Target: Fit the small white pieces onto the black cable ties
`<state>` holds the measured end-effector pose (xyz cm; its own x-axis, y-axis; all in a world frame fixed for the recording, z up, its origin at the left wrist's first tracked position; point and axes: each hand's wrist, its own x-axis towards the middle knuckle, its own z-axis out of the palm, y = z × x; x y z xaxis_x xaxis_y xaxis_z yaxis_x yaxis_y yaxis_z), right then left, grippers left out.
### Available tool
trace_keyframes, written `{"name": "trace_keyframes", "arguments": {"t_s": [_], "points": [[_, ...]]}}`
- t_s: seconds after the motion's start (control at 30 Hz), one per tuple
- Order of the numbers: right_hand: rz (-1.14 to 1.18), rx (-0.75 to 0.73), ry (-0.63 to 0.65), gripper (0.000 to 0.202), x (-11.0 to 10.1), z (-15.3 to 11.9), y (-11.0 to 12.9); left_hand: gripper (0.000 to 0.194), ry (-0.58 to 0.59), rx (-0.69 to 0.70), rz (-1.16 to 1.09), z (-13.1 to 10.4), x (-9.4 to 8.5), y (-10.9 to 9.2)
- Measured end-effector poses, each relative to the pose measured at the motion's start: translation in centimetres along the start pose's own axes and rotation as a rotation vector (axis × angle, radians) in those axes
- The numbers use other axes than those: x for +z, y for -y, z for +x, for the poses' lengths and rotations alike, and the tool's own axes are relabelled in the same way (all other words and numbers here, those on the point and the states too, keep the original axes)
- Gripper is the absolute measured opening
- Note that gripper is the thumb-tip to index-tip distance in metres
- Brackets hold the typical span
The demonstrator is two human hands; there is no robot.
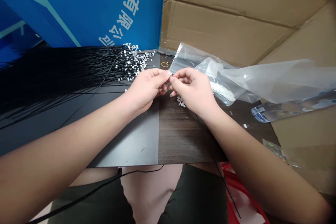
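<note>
Black cable [105, 185] ran across the lap, nearest the camera. Above the dark table [168, 136], left hand [145, 89] and right hand [191, 91] met fingertip to fingertip, both pinched shut on a small white clip [170, 74]. Loose clips [181, 101] lay just under right hand. Beyond: clear plastic bags [236, 77] right, black tie bundle [65, 66] left, cardboard [223, 14] behind.
</note>
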<state>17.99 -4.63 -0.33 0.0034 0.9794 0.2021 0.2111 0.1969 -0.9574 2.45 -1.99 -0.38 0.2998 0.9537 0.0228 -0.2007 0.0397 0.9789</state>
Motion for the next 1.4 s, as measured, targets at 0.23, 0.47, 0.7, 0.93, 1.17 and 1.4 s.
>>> {"name": "trace_keyframes", "arguments": {"t_s": [0.23, 0.47, 0.7, 0.93, 1.17, 1.4], "points": [[0.027, 0.045, 0.016, 0.017, 0.0, 0.0, 0.4, 0.031, 0.042, -0.035, -0.044, 0.1, -0.2, 0.0], [0.028, 0.042, 0.014, 0.017, 0.0, 0.0, 0.5, 0.026, 0.095, -0.082, -0.123, 0.4, -0.4, -0.2], [0.012, 0.060, 0.006, 0.017, 0.2, 0.0, 0.5, 0.021, 0.036, -0.071, -0.102, 0.4, -0.2, 0.2], [0.004, 0.056, 0.048, 0.018, -0.2, 0.0, 0.3, 0.014, -0.015, 0.037, 0.055, 0.4, -0.5, -0.1], [0.005, 0.028, 0.097, 0.017, -0.6, 0.2, 0.3, 0.012, 0.031, 0.015, 0.029, 0.6, -1.0, -0.2], [0.004, 0.063, 0.082, 0.019, -0.8, 0.3, 0.2, 0.020, 0.030, 0.012, 0.048, 0.4, -1.0, -0.1]]}}
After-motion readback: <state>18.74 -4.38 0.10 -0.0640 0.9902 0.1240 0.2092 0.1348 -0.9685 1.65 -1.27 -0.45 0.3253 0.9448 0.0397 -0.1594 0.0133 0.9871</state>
